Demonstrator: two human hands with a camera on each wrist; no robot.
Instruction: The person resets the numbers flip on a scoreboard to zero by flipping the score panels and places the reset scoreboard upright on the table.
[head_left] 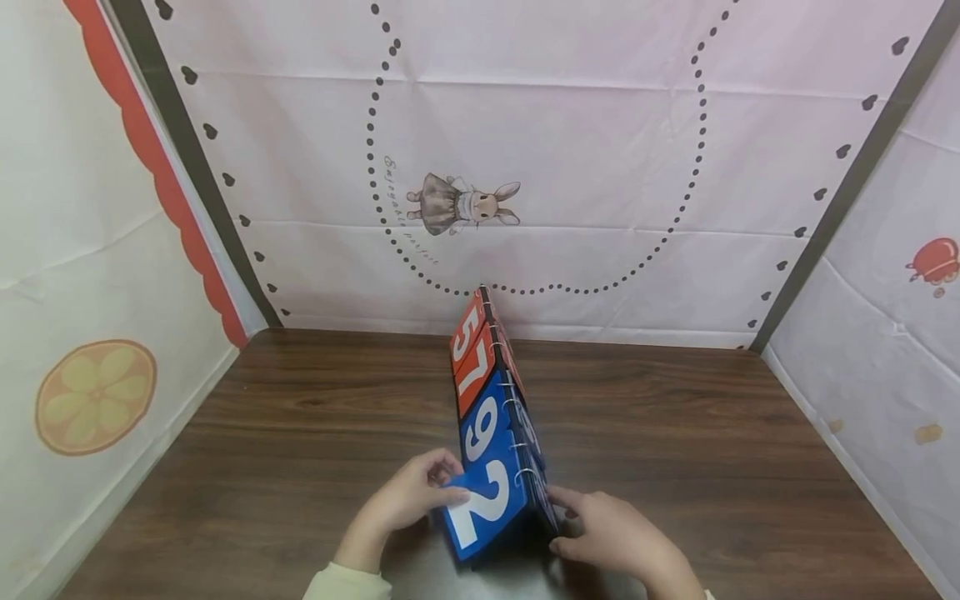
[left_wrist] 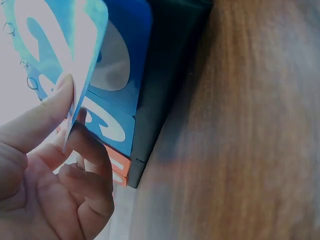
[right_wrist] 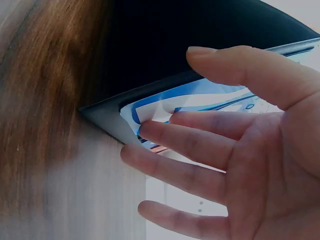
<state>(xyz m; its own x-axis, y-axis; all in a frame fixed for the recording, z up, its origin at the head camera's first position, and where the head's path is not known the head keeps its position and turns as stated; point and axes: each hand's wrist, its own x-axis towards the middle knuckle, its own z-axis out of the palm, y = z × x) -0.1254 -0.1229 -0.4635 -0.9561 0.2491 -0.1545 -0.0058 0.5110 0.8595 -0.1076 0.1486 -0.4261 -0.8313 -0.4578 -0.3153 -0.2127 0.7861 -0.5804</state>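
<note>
The scoreboard [head_left: 489, 417] stands on the table [head_left: 675, 450], running from near the back cloth [head_left: 600, 167] toward the front. At its near end, the left hand [head_left: 412, 493] is on its left side, a card [head_left: 487, 504] between thumb and fingers; the right hand [head_left: 611, 533] is on its right. The left cloth [head_left: 82, 242] and right cloth [head_left: 877, 333] flank the table.

We see a tented scoreboard [head_left: 514, 433] standing on a brown wooden table [head_left: 315, 408], running from mid-frame toward the bottom centre, its red cards [head_left: 472, 346] above its blue ones. At lower centre, our left hand [head_left: 411, 493] pinches the nearest blue card [head_left: 504, 510] by its left edge; our right hand [head_left: 611, 529] is at the scoreboard's right side. Behind hangs a pale cloth [head_left: 585, 150] with a rabbit [head_left: 457, 204] printed near upper centre.
</note>
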